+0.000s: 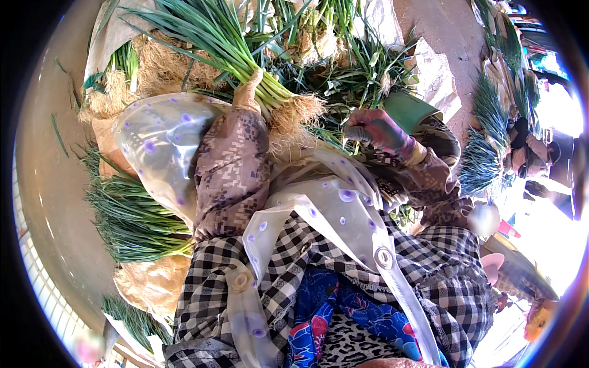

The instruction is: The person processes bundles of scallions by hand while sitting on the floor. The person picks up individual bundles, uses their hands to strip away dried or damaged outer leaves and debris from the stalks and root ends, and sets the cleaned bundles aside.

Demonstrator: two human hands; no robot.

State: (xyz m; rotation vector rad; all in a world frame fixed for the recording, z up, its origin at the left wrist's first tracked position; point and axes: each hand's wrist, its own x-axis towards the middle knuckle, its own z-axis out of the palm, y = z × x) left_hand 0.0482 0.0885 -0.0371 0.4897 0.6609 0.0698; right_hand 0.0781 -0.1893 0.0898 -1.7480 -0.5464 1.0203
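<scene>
Green onion bunch [233,43] w/ pale tan roots; more green bunches at left [132,221] & right [481,156]. Sleeves [230,172]: brown/beige blocky print; right hand [374,129] in pink-purple mottled glove, left hand [245,95] tan. Apron [159,141]: clear whitish plastic w/ purple dots, over black-white check shirt [442,270], blue floral w/ red [343,313] & leopard-spot cloth [356,349]; sacks [156,282] tan.
</scene>
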